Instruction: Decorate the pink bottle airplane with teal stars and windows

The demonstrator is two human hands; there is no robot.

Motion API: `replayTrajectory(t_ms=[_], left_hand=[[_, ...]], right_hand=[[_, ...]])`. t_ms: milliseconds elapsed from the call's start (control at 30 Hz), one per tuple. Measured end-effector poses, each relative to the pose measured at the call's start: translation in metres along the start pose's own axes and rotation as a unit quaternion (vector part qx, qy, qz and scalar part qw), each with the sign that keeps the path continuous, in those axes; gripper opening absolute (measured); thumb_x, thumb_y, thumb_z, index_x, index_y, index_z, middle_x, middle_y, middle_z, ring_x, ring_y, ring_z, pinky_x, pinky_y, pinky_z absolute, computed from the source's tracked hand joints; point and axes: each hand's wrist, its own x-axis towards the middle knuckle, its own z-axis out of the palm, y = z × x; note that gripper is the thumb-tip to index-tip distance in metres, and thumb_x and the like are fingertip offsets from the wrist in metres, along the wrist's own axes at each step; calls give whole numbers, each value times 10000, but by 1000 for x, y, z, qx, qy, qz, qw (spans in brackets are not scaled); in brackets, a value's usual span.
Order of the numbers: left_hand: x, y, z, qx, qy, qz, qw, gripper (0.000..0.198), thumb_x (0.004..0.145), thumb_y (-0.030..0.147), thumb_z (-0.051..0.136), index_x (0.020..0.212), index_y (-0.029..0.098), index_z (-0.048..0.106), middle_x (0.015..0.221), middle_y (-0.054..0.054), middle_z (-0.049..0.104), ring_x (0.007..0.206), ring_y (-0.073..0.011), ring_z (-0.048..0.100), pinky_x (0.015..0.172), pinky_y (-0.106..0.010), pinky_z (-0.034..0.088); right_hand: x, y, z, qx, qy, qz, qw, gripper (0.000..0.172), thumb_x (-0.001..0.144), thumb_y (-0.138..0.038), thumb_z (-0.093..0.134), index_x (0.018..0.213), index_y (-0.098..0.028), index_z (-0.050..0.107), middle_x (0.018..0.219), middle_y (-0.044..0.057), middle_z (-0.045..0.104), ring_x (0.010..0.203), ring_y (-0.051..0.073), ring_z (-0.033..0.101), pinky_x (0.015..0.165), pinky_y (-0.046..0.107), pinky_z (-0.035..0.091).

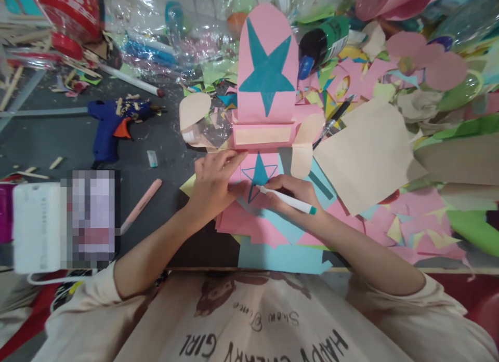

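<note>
1. The right hand (294, 193) covers the lower star's (260, 170) bottom-right part; a red-labelled bottle (70, 14) runs off at top left.
2. I count two teal stars, one blue glue gun (105, 125).
3. The lower star, on pink card (270, 158) between the hands, is coloured from its tip inward, side arms only outlined.
4. Right fingers pinch a white marker (290, 200); the left hand (216, 183), loosely spread, presses the card.

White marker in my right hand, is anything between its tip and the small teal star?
Nothing visible is: the white marker's tip is at the lower part of the small teal star. The left hand lies beside the star, on its left; the right hand holds the marker from the other side.
</note>
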Motion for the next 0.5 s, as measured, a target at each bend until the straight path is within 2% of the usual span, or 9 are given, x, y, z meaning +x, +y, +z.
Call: replayTrajectory(t_ms=[133,333,500], left_hand=[[0,1,0,-2,0,-3,1000,493,933,418,570,1396,247,560,1258,-112,616,1175,-308,520,990,-450,356],[0,1,0,-1,-3,-7,1000,505,922,405,582,1402,250,556,1257,-109,613,1165,-310,521,981,-451,358],[0,2,0,1,-6,-11,1000,504,921,401,583,1402,251,560,1255,-106,611,1148,-313,525,967,-454,358]], right_hand=[[0,0,-2,-26,-20,-48,998,127,937,-259,585,843,-206,651,732,27,707,652,147,658,624,272,514],[-1,-1,-3,-30,-82,-73,993,134,946,-215,548,902,-201,674,796,64,746,710,162,695,621,274,535],[-1,1,-1,-16,-61,-109,992,134,925,-222,551,857,-223,666,755,36,737,660,147,679,577,265,525]])
